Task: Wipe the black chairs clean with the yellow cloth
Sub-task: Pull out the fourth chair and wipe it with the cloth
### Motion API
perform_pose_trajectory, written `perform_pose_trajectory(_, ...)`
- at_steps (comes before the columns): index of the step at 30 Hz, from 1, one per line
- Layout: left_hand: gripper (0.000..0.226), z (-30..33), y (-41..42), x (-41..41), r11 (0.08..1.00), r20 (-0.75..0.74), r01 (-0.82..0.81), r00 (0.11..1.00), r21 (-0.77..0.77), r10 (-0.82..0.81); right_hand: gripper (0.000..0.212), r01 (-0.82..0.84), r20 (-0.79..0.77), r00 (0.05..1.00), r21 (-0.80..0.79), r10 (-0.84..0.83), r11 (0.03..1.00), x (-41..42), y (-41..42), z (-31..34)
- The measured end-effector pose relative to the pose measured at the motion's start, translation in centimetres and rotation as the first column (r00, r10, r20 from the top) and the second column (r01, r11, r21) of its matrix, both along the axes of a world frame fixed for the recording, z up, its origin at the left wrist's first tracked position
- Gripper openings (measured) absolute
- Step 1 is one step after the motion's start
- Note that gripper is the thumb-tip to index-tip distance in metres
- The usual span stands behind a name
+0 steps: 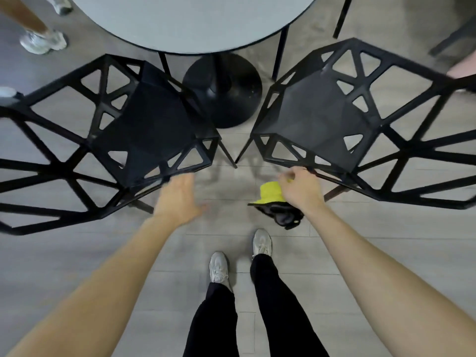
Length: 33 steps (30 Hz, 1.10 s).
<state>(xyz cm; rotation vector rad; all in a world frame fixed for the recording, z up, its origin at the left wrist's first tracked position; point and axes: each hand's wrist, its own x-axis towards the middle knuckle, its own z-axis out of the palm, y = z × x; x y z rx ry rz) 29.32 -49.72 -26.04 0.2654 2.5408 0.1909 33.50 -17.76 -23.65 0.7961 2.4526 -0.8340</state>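
**Operator:** Grey plank flooring [360, 253] fills the head view, with a round grey table [190, 21] at the far edge standing on a black pedestal base [222, 88]. Two black lattice chairs flank it: the left chair [152, 124] and the right chair [314, 117], both with their seats turned toward the table and their backs toward me.

**Partner:** Where is the cloth?

**Operator:** My right hand [301, 189] has its fingers curled round the yellow cloth [270, 193], holding it bunched at the near-left edge of the right chair, with the knuckles just at the frame. A darker grey side of the fabric hangs below the yellow. I cannot tell whether the cloth actually touches the frame.

**Partner:** And the other hand?

**Operator:** My left hand [180, 199] is spread, fingers straight, holding nothing, with its fingertips right by the near-right corner of the left chair. The picture is blurred there, so contact is unclear.

**Partner:** Which step is that?

**Operator:** I judge it as the approach to wiping the right chair's frame. Next I would need to press the cloth flat on a strut and draw it along, perhaps steadying the chair. The open triangles could snag the fabric.

**Partner:** Anyone nearby?

**Operator:** Another person's legs and white trainers [43, 42] at the far left.
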Motion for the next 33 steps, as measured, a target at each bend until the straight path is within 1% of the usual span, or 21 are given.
perform_pose_trajectory(1,0.106,2.4,1.5,1.2,0.983,0.121,-0.042,0.992,0.177,0.020,0.026,0.062,-0.014,0.998,-0.137,-0.065,0.989,-0.1,-0.6,2.5)
perform_pose_trajectory(2,0.114,4.9,2.8,2.4,0.936,0.230,-0.111,0.973,0.334,0.033,0.025,0.103,-0.027,0.993,-0.265,-0.114,0.959,0.0,-1.2,5.1)
perform_pose_trajectory(4,0.114,9.6,4.8,4.1,0.786,0.401,-0.305,0.913,0.538,0.079,0.024,0.086,-0.102,0.983,-0.461,-0.150,0.883,0.5,-1.9,10.0)
perform_pose_trajectory(6,0.091,13.9,6.2,4.6,0.574,0.611,-0.559,0.782,0.599,0.123,0.020,0.011,-0.203,0.969,-0.536,-0.142,0.844,1.1,-2.0,14.1)
perform_pose_trajectory(7,0.078,15.9,6.8,4.6,0.477,0.681,-0.645,0.722,0.598,0.123,0.020,-0.012,-0.219,0.967,-0.556,-0.133,0.831,1.4,-1.7,15.6)
perform_pose_trajectory(8,0.068,17.6,7.3,4.4,0.413,0.699,-0.680,0.703,0.606,0.134,0.026,-0.011,-0.202,0.971,-0.582,-0.130,0.813,1.5,-1.3,17.2)
perform_pose_trajectory(9,0.061,19.3,7.8,4.2,0.397,0.678,-0.674,0.719,0.623,0.156,0.040,0.011,-0.155,0.979,-0.612,-0.133,0.791,1.8,-1.0,18.8)
perform_pose_trajectory(11,0.052,22.6,9.2,3.5,0.432,0.585,-0.596,0.792,0.677,0.176,0.068,0.073,-0.046,0.990,-0.655,-0.136,0.752,2.3,-0.2,21.2)
perform_pose_trajectory(12,0.049,24.0,9.8,3.2,0.449,0.541,-0.554,0.823,0.701,0.172,0.076,0.079,-0.033,0.990,-0.667,-0.136,0.741,2.6,0.2,22.0)
perform_pose_trajectory(13,0.046,25.4,10.5,2.8,0.471,0.493,-0.509,0.854,0.720,0.168,0.077,0.072,-0.041,0.990,-0.683,-0.136,0.727,2.9,0.6,22.6)
perform_pose_trajectory(15,0.044,27.6,11.7,1.8,0.515,0.380,-0.408,0.910,0.753,0.166,0.070,0.017,-0.095,0.988,-0.710,-0.120,0.704,2.9,1.5,23.7)
perform_pose_trajectory(17,0.042,28.9,12.4,0.8,0.518,0.314,-0.366,0.930,0.773,0.189,0.062,-0.029,-0.156,0.981,-0.706,-0.115,0.708,2.1,2.2,25.1)
perform_pose_trajectory(19,0.036,29.9,12.8,-0.2,0.475,0.331,-0.409,0.912,0.779,0.243,0.056,-0.043,-0.196,0.970,-0.723,-0.145,0.690,0.7,2.8,26.4)
perform_pose_trajectory(21,0.035,30.3,12.9,-0.8,0.411,0.358,-0.462,0.882,0.786,0.307,0.040,-0.052,-0.233,0.955,-0.737,-0.182,0.674,-0.9,3.2,28.1)
perform_pose_trajectory(23,0.043,30.5,12.8,-1.7,0.390,0.317,-0.447,0.880,0.805,0.354,0.022,-0.092,-0.327,0.928,-0.667,-0.179,0.739,-2.8,3.4,30.0)
perform_pose_trajectory(25,0.059,30.7,12.2,-3.3,0.433,0.299,-0.412,0.904,0.802,0.306,0.020,-0.194,-0.451,0.890,-0.514,-0.071,0.835,-4.9,3.7,31.7)
perform_pose_trajectory(26,0.066,31.0,11.7,-4.2,0.464,0.336,-0.404,0.915,0.789,0.225,0.025,-0.248,-0.492,0.871,-0.446,-0.004,0.860,-6.0,3.8,32.4)
perform_pose_trajectory(28,0.073,31.6,11.0,-6.2,0.504,0.431,-0.404,0.900,0.763,0.070,0.032,-0.347,-0.533,0.839,-0.368,0.110,0.863,-8.4,4.0,33.6)
perform_pose_trajectory(29,0.081,31.9,10.9,-7.5,0.527,0.417,-0.384,0.907,0.758,0.061,0.034,-0.396,-0.545,0.822,-0.338,0.166,0.854,-9.6,4.0,34.2)
perform_pose_trajectory(31,0.094,32.1,11.3,-11.0,0.574,0.279,-0.287,0.955,0.767,0.105,0.038,-0.498,-0.540,0.786,-0.266,0.301,0.825,-11.9,3.9,35.6)
perform_pose_trajectory(33,0.098,32.6,12.5,-15.0,0.625,0.192,-0.163,0.981,0.763,0.022,0.043,-0.585,-0.495,0.750,-0.186,0.439,0.790,-14.5,3.9,36.8)
